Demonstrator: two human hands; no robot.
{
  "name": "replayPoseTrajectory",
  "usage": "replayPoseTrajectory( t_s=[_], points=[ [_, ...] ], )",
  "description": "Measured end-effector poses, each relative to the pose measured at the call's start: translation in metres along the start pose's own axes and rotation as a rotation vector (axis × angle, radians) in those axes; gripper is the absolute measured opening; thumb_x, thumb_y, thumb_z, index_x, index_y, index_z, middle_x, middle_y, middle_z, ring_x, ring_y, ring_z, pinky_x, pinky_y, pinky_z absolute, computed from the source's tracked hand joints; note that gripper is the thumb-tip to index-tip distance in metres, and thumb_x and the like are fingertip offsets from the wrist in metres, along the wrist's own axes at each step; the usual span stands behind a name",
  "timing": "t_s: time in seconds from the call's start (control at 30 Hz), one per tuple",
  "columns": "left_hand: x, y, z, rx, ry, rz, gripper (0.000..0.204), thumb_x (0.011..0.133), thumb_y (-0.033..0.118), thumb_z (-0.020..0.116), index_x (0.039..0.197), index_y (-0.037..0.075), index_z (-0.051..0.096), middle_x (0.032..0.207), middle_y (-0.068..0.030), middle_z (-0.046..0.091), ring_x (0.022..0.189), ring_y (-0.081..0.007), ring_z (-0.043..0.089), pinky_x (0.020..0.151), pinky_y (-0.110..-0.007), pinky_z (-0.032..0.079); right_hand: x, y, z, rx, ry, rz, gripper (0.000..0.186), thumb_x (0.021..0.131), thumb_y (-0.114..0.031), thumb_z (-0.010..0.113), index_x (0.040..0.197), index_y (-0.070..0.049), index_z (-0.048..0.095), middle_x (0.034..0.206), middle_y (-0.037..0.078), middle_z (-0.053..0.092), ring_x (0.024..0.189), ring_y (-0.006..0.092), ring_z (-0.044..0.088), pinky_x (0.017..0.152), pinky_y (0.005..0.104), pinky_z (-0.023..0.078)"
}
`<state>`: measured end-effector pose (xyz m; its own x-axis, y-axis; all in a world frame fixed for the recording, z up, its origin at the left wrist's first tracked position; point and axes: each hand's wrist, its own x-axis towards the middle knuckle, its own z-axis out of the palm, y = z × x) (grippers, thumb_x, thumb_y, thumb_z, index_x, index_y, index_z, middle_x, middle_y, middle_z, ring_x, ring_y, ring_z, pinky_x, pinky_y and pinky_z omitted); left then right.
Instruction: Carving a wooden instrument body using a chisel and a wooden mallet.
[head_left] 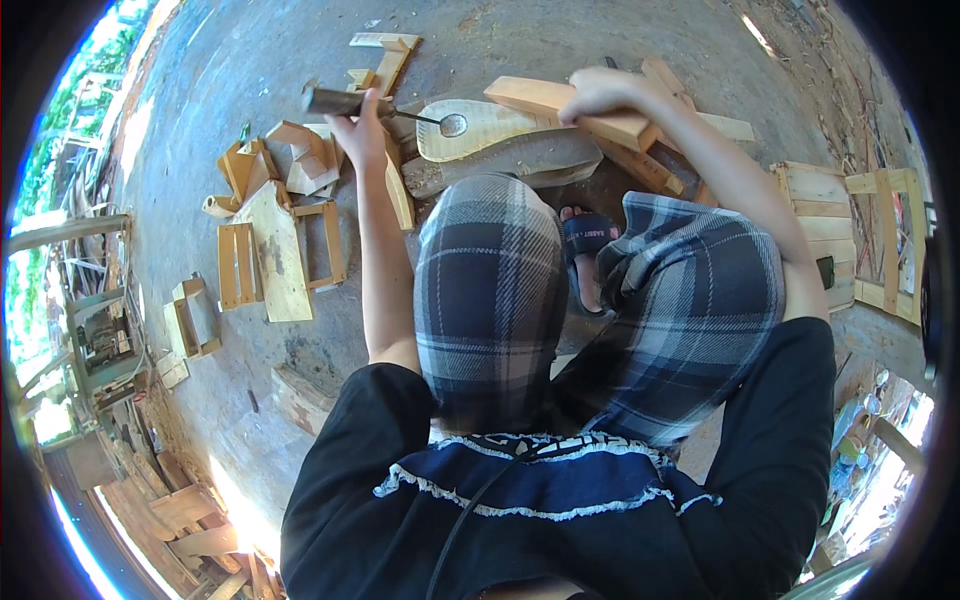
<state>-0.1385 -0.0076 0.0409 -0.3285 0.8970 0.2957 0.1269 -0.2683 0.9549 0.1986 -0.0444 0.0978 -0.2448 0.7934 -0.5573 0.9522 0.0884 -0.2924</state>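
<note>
My left hand (360, 132) is closed around the thick wooden handle (335, 102) of a tool with a thin dark metal shaft. The shaft's end reaches the round hollow (454, 125) in a pale, pear-shaped wooden piece (490, 140). Pale chips seem to lie in that hollow. Under the piece is a grey, weathered log (540, 162). Over at the right, my right hand (600, 93) grips a thick light-brown wooden block (535, 98) from above. The block covers the narrow right end of the pear-shaped piece.
Small wooden frames (238, 265), a pale board (275, 250) and angled offcuts lie on the concrete floor at left. More wood strips (650, 170) lie under and beyond the block. A slatted wooden crate (820, 220) stands at right. My sandalled foot (585, 240) is close to the log.
</note>
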Motion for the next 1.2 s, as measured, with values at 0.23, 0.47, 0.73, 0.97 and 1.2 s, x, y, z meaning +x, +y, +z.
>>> replayPoseTrajectory(
  t_s=[0.23, 0.47, 0.73, 0.97, 1.2],
  points=[
    [0.019, 0.026, -0.021, -0.05, 0.042, -0.242, 0.024, 0.076, 0.01, 0.067, 0.093, 0.002, 0.051, 0.064, -0.0059, 0.055, 0.047, -0.014, 0.055, 0.044, -0.028, 0.045, 0.016, 0.034, 0.06, 0.178, 0.022, 0.099, 0.074, 0.064, -0.042, 0.071, 0.112, 0.012, 0.053, 0.099, 0.027, 0.065, 0.091, 0.0336, 0.066, 0.081, 0.0377, 0.051],
    [-0.022, -0.036, 0.013, 0.484, -0.298, -0.458, 0.044, 0.068, 0.025, 0.082, 0.09, -0.002, 0.055, 0.065, -0.0077, 0.06, 0.044, -0.0129, 0.058, 0.039, -0.028, 0.047, 0.024, 0.036, 0.08, 0.035, 0.274, 0.105, 0.091, 0.06, -0.034, 0.076, 0.128, 0.011, 0.037, 0.101, 0.03, 0.064, 0.095, 0.0397, 0.064, 0.081, 0.0415, 0.053],
    [-0.029, -0.084, 0.011, 0.261, -0.367, -0.644, 0.032, 0.075, 0.011, 0.073, 0.096, 0.0, 0.051, 0.067, -0.0057, 0.057, 0.044, -0.0139, 0.055, 0.038, -0.027, 0.044, 0.034, 0.073, 0.087, 0.042, 0.236, 0.009, 0.082, 0.059, -0.029, 0.077, 0.127, 0.002, 0.043, 0.119, 0.03, 0.054, 0.109, 0.0406, 0.057, 0.091, 0.0443, 0.049],
    [-0.029, -0.084, -0.002, 0.046, -0.42, -0.627, 0.03, 0.073, 0.0, 0.073, 0.094, 0.002, 0.052, 0.068, -0.0051, 0.057, 0.047, -0.0129, 0.054, 0.042, -0.027, 0.045, 0.035, 0.073, 0.084, -0.013, 0.244, 0.007, 0.084, 0.06, -0.028, 0.077, 0.13, 0.001, 0.041, 0.119, 0.028, 0.053, 0.111, 0.0411, 0.055, 0.093, 0.0448, 0.047],
    [-0.019, -0.073, -0.014, -0.015, -0.347, -0.362, 0.029, 0.07, 0.006, 0.081, 0.085, 0.007, 0.057, 0.067, 0.0, 0.057, 0.052, -0.0091, 0.051, 0.049, -0.024, 0.041, 0.034, 0.054, 0.074, 0.046, 0.559, -0.058, 0.08, 0.06, -0.025, 0.078, 0.128, -0.003, 0.044, 0.117, 0.024, 0.049, 0.106, 0.0401, 0.057, 0.09, 0.0439, 0.049]
  ],
)
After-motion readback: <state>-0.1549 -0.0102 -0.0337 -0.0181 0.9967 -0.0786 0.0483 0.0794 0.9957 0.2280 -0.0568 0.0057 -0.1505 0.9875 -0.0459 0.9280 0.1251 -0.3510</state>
